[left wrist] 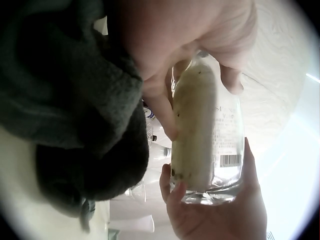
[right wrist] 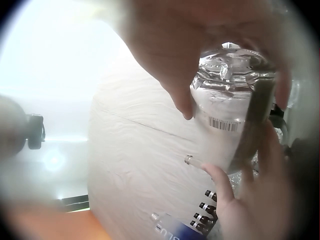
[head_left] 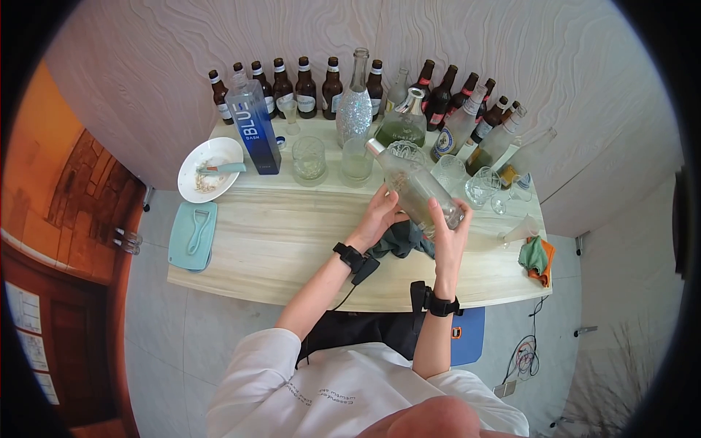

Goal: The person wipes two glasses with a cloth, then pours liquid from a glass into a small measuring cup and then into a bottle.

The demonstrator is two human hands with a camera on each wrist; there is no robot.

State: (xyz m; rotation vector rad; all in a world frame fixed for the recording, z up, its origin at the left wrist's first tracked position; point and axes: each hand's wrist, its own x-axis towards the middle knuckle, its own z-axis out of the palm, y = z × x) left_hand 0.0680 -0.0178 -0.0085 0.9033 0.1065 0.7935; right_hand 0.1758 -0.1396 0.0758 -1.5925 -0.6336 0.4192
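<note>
A clear glass bottle (head_left: 418, 191) with a silver-coloured cap is tilted over the table, its cap end toward the back left. My left hand (head_left: 380, 215) holds it near the shoulder, thumb and fingers on opposite sides in the left wrist view. The right hand (head_left: 453, 232) grips the thick base, with the thumb along one side. Printed text and a barcode show on the bottle's wall (left wrist: 230, 160). Just below the bottle and beside the left hand lies a crumpled dark grey-green cloth (head_left: 400, 241), which looms large in the left wrist view.
Brown beer bottles (head_left: 306, 93) line the back. A blue bottle (head_left: 255, 131), a sparkling bottle (head_left: 355, 117) and glasses (head_left: 309, 162) stand before them. At left are a white bowl (head_left: 191, 162) and a teal board (head_left: 179, 244) with a peeler; folded cloths (head_left: 534, 255) lie right.
</note>
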